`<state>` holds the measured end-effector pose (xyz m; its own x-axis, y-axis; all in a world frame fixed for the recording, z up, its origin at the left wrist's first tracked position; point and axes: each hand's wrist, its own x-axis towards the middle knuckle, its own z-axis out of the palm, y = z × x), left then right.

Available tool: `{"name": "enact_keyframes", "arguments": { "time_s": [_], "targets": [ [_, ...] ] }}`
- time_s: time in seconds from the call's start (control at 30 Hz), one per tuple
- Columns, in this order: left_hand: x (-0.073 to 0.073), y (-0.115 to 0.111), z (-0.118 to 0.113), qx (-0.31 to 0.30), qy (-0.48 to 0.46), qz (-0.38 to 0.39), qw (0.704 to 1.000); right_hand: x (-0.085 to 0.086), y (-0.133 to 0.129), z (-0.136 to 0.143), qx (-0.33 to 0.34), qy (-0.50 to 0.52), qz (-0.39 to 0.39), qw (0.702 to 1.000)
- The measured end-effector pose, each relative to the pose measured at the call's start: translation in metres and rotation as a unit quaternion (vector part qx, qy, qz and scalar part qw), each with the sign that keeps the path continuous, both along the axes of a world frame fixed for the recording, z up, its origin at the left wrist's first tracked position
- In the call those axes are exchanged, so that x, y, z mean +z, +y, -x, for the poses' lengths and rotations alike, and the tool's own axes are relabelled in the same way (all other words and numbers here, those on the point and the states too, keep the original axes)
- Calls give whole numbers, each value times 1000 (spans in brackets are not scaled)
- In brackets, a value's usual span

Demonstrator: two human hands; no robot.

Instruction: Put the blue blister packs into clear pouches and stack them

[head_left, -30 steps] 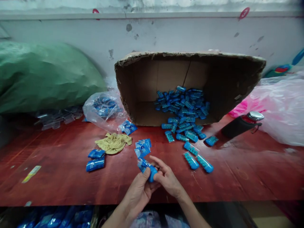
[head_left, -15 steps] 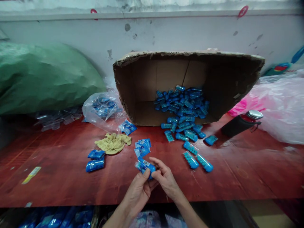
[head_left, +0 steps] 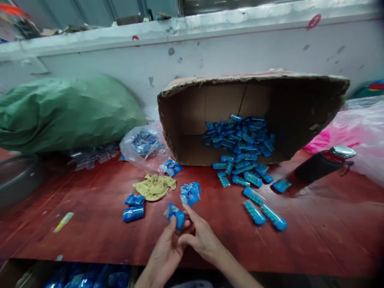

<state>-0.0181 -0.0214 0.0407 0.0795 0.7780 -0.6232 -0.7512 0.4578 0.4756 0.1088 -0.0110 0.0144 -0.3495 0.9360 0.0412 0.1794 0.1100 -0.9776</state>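
A small bead tube in a blue printed sleeve (head_left: 176,216) is gripped by my left hand (head_left: 166,244), its thumb pressed on the near side. The tube tilts, and motion blurs its clear end. Close against its right side is my right hand (head_left: 202,238), with index finger stretched out and thumb apart; whether its hidden fingers touch the tube I cannot tell. Just beyond the hands lie flat blue printed sleeves (head_left: 190,193). Two blue sleeved pieces (head_left: 133,213) lie to the left, beside a crumpled yellow-green cloth (head_left: 155,187). Three loose bead tubes (head_left: 254,212) rest to the right.
A cardboard box (head_left: 186,148) on its side spills many blue bead tubes (head_left: 240,136) onto the red table (head_left: 99,236). A black-sleeved bottle (head_left: 318,164) leans at right. A clear bag (head_left: 144,146), a green sack (head_left: 69,114) and a grey basin (head_left: 19,176) stand left.
The view has swung left and tilted up. My right thumb and index finger have moved off the tube's end and spread apart. The left hand still grips the tube, now tipped more upright.
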Motion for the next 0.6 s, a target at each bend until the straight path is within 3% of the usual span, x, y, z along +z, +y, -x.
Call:
{"name": "enact_keyframes", "arguments": {
  "time_s": [0.07,0.17,0.23,0.27,0.3,0.33,0.43,0.47,0.53,0.6],
  "targets": [
    [4,5,32,65,12,-18,998,3,9,3,22,-23,-39,999],
    [9,12,79,159,109,-77,978,11,33,15,22,-113,-104,988],
    [8,17,97,149,226,-74,960,16,56,29,9,-208,-145,967],
    [6,22,101,130,317,-80,936,18,69,38,0,-258,-154,954],
    [3,28,101,107,426,-96,893,18,81,47,-11,-308,-154,939],
    [-3,36,99,84,541,-122,828,17,93,57,-19,-331,-151,931],
    [-25,68,87,5,803,-182,567,10,119,81,-32,-368,-139,919],
    [-34,79,84,-29,843,-175,507,7,124,86,-32,-375,-137,916],
    [-51,98,78,-81,883,-160,433,1,129,89,-25,-383,-143,912],
    [-62,110,75,-105,894,-173,400,-2,129,83,-16,-382,-158,911]
  ]
}}
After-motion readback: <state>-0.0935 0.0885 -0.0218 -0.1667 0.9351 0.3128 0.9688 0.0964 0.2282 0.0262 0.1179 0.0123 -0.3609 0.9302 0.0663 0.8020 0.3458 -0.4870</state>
